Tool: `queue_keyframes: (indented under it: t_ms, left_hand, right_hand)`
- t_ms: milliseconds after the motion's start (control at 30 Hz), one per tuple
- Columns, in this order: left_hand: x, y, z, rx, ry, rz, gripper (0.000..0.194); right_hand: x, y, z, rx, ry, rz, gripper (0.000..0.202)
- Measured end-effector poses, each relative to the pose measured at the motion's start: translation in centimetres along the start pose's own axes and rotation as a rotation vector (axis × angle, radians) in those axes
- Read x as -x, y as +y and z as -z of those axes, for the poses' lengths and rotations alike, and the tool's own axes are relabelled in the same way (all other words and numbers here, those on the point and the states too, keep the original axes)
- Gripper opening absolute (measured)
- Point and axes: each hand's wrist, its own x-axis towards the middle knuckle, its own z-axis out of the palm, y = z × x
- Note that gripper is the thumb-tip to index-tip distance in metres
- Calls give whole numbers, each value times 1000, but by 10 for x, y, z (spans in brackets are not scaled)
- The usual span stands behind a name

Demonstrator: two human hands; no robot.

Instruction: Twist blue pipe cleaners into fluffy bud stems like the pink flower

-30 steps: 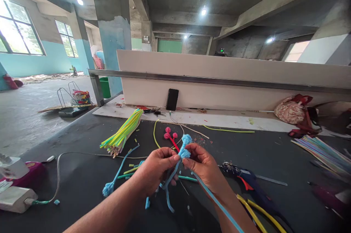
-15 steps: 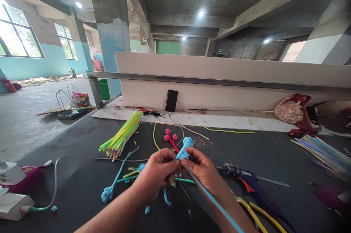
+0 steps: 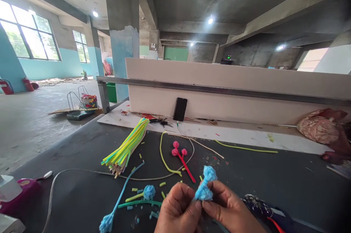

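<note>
Between my two hands is a fuzzy blue pipe-cleaner piece [image 3: 207, 185], bunched into two tufts one above the other. My left hand [image 3: 179, 207] pinches its lower left side with thumb and fingers. My right hand [image 3: 229, 205] grips the lower tuft from the right, partly hiding it. Left of my hands lie a blue pipe-cleaner ball [image 3: 149, 192] on a yellow-green stem and a long blue stem with a tufted end [image 3: 106, 222]. Just beyond them lies a pink stem with three pink balls [image 3: 186, 167]. A green pipe cleaner [image 3: 139, 203] runs behind my left hand.
A bundle of yellow and green pipe cleaners [image 3: 128, 147] lies at the left. A dark-blue glue gun [image 3: 274, 213] with a red trigger lies right of my hands. A phone [image 3: 180, 109] leans on the white board, and a cable [image 3: 82, 169] crosses the table.
The view has shifted, and my hands sit lower and farther right in it. The blue ball at the left shows more fully. Both hands still hold the blue piece.
</note>
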Motion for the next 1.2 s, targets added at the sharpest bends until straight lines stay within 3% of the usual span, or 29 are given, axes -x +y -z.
queue_keyframes:
  t_ms: [167, 567, 1067, 1200]
  left_hand:
    - [-1, -5, -2, 133, 17, -39, 47]
    - [3, 6, -5, 25, -20, -6, 49]
    - [3, 7, -4, 50, -40, 29, 51]
    - [2, 14, -1, 6, -46, 93, 49]
  right_hand:
    - [2, 3, -1, -70, 27, -46, 26]
    - [6, -9, -12, -84, 111, -41, 25]
    - [-1, -5, -5, -54, -10, -17, 20]
    - [-1, -4, -8, -115, 28, 1, 25]
